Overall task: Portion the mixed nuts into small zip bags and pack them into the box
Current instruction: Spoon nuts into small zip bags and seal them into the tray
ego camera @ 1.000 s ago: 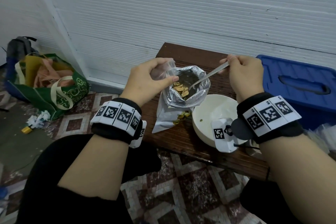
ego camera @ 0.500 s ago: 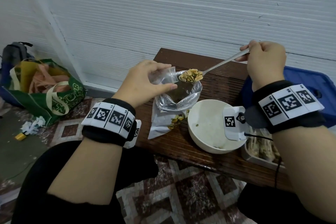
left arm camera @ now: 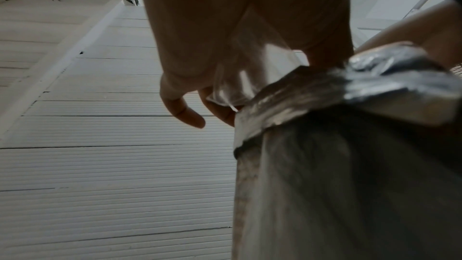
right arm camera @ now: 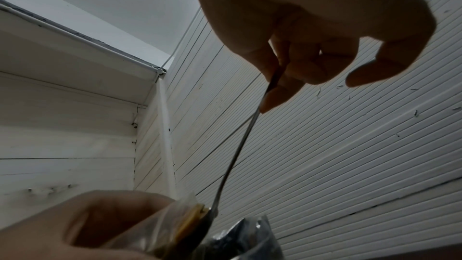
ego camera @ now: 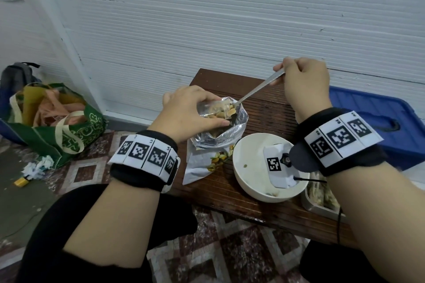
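Dark slatted wooden table (ego camera: 264,119) stands against a white ribbed wall. Nearest on it sits a white round bowl (ego camera: 250,167); just behind the bowl stands the opened silver foil nut pouch (ego camera: 218,138). Over the pouch's mouth, the left hand (ego camera: 190,110) pinches a small clear zip bag (ego camera: 220,108), thin, limp and slippery, best held by its rim. Farther back, the right hand (ego camera: 303,82) grips a slim metal spoon (ego camera: 259,87). Half a second ago the loaded spoon hovered above; now its bowl tips nuts inside.

A shiny metal spoon (ego camera: 257,89) is catching light above a crinkled, glossy foil pouch (ego camera: 220,135); clear thin plastic zip bag (ego camera: 218,109), smooth matt bowl (ego camera: 248,181), ribbed dark wooden table (ego camera: 264,112).
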